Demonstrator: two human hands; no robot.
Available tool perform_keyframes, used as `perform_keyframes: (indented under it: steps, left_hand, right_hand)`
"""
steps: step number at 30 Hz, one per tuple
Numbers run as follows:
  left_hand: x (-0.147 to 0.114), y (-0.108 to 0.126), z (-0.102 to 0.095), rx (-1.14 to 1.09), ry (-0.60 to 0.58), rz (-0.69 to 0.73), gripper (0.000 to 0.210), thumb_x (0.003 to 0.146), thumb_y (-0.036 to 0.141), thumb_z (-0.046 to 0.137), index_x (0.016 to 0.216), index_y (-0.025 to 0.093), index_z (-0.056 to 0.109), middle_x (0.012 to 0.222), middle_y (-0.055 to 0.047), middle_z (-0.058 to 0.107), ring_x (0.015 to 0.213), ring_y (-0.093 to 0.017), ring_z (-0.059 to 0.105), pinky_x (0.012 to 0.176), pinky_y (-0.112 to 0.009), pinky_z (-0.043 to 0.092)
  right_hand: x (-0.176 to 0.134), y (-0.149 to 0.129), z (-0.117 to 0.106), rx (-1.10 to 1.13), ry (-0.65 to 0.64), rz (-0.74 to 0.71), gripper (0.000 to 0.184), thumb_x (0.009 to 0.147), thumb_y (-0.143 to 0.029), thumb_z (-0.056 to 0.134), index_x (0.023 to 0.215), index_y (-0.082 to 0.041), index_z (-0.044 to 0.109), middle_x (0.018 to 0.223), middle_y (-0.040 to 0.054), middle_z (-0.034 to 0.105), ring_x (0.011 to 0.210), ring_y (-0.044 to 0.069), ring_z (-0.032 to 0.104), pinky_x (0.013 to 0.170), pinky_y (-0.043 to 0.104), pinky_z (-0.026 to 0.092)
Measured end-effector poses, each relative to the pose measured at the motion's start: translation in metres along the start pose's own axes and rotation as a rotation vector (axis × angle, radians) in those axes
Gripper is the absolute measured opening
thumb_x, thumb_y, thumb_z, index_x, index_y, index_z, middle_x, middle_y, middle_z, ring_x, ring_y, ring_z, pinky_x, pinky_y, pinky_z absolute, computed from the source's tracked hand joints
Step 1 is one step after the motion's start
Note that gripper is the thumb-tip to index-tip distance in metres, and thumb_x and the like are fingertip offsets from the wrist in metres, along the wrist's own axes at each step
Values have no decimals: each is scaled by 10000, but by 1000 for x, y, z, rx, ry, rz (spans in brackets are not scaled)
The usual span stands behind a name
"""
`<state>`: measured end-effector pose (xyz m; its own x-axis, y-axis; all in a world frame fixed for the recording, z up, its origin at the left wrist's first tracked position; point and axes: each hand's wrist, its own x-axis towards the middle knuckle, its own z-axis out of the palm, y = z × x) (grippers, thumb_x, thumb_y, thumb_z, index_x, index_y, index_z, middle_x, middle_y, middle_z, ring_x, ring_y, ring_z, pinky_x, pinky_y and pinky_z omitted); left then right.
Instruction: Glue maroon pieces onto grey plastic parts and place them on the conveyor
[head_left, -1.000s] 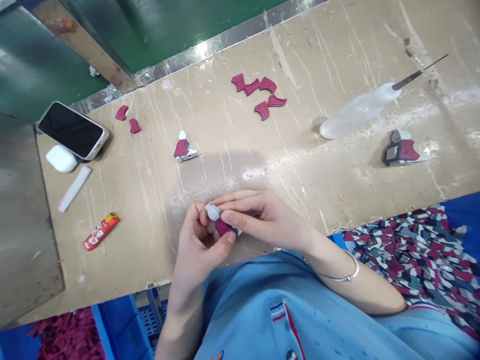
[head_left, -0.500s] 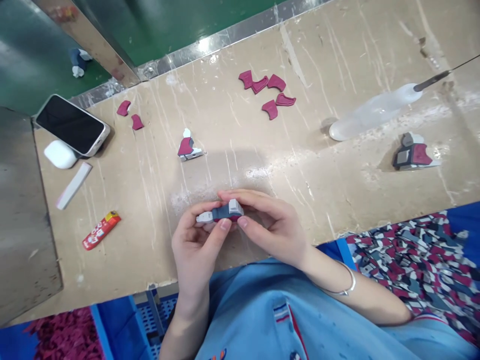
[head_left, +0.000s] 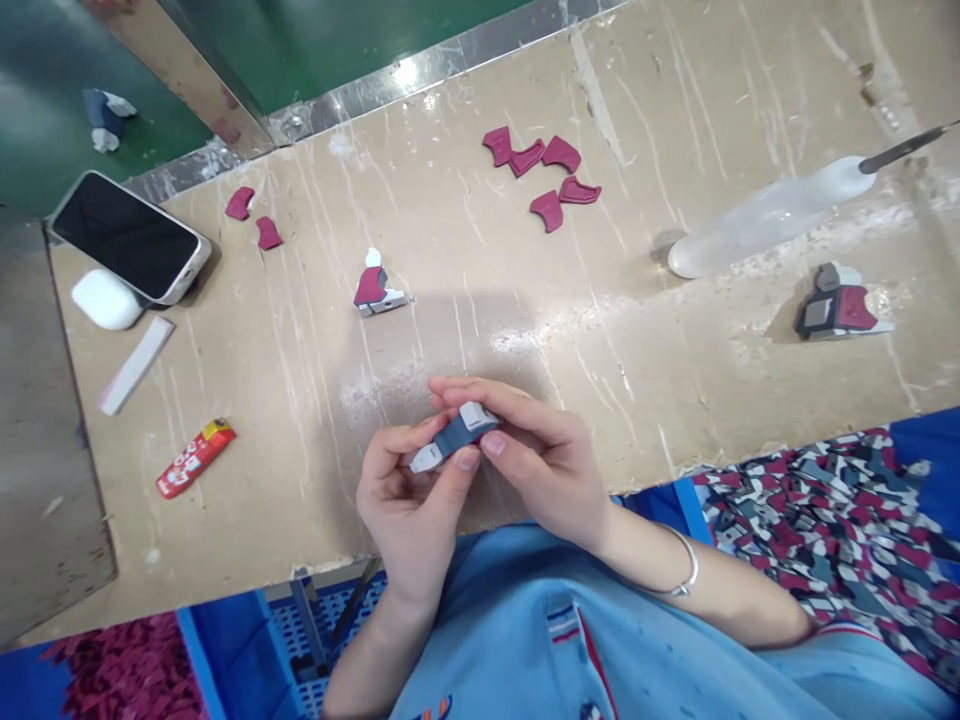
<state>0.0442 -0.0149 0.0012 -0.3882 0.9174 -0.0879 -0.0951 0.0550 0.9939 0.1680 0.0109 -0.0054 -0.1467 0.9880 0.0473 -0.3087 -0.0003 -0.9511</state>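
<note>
Between my two hands is a small grey-and-blue plastic part [head_left: 457, 434] with light grey ends. My left hand [head_left: 409, 495] pinches its lower left side between thumb and fingers. My right hand [head_left: 544, 455] grips the other end, thumb pressed near the light grey block. A sliver of maroon shows on the underside; the rest is covered by my fingers. Beyond my hands lies a similar small part with a maroon panel [head_left: 370, 287]. Several loose maroon pieces [head_left: 547, 211] lie farther back on the worktable [head_left: 450, 345].
At right are a translucent bottle with a metal nozzle [head_left: 772, 228] and a larger assembled part [head_left: 844, 305]. A phone [head_left: 129, 235], white case [head_left: 106, 299], pale strip [head_left: 137, 366] and red packet [head_left: 196, 458] lie left. Bins of maroon pieces [head_left: 127, 672] and mixed parts [head_left: 840, 550] flank me below.
The part in my hands has turned, its left end now lower and its blue-grey face more visible. My left hand has shifted slightly right, and the camera view has moved a little.
</note>
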Motion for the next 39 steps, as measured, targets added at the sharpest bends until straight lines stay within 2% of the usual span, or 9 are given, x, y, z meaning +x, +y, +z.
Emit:
perform_keyframes:
  steps: [8,16,24,29,39]
  left_hand:
    - [-4,-3,0,68,42,-1,366,762,499,1002,866,232,774,857,15,797,819,-157,814,758,-222,674]
    - [-3,-5,-1,48,4,-54,343,813,499,965,944,222,812,930,-33,833,839,-171,816,749,-223,678]
    - [-3,-7,-6,61,33,-15,258,828,426,957,923,230,819,915,-22,845,852,-174,830,755,-220,683]
    - [-3,-8,-7,52,45,-31,214,818,363,958,919,231,823,911,-19,847,821,-166,821,721,-208,675]
    - [2,-10,-5,3,64,-16,138,789,239,936,898,229,851,866,-8,853,751,-133,817,680,-148,650]
  right_hand:
    - [-1,3,4,-50,22,20,249,1055,-333,628,1200,-259,818,1257,73,835,1178,235,793,1052,385,665]
    - [1,9,1,-1,47,96,264,1045,-408,659,1181,-255,825,1274,75,830,1135,232,806,956,351,701]
    - [0,11,0,64,25,13,241,1059,-320,680,1248,-302,829,1299,46,834,1182,212,794,1068,378,658]
    - [-1,10,0,40,14,7,270,1078,-345,659,1293,-300,816,1312,62,829,1179,227,795,1057,401,668]
    - [0,13,1,15,42,-121,322,1068,-217,673,1331,-353,799,1294,19,839,1144,185,810,1004,327,685]
